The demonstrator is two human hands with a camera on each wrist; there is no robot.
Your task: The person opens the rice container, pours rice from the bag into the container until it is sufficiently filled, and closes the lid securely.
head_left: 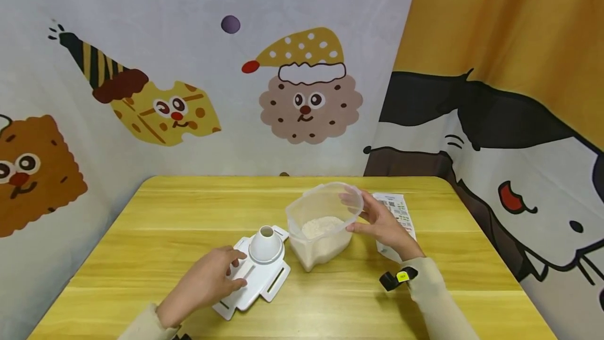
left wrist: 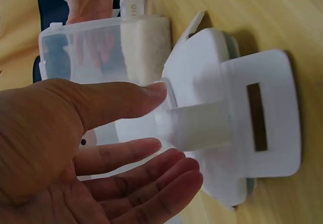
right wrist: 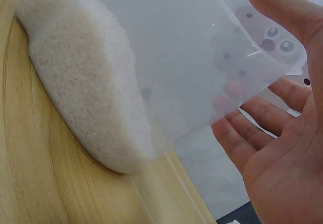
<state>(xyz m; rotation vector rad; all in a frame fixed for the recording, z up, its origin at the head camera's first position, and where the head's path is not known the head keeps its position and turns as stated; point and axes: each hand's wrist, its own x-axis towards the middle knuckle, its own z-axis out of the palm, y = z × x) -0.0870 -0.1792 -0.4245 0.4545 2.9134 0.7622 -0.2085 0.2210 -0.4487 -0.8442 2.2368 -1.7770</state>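
Note:
A translucent plastic container (head_left: pixel 302 248) with white rice (head_left: pixel 322 226) in its lower part stands on the table. My right hand (head_left: pixel 379 224) holds its right side by the rim, thumb in front and fingers behind; through the plastic wall (right wrist: pixel 176 82), fingertips show in the right wrist view. To the left lies a white lid (head_left: pixel 257 282) with slotted flaps on its sides and a cone-shaped spout (head_left: pixel 266 245). Over the lid's left part hovers my left hand (head_left: pixel 207 279), its thumb and loosely bent fingers spread apart, with nothing held in the left wrist view.
A white printed packet (head_left: pixel 398 214) lies behind and right of the container, partly hidden by my right hand. The wooden table (head_left: pixel 189 209) ends at a back edge against a cloth (head_left: pixel 189 20) with cartoon figures.

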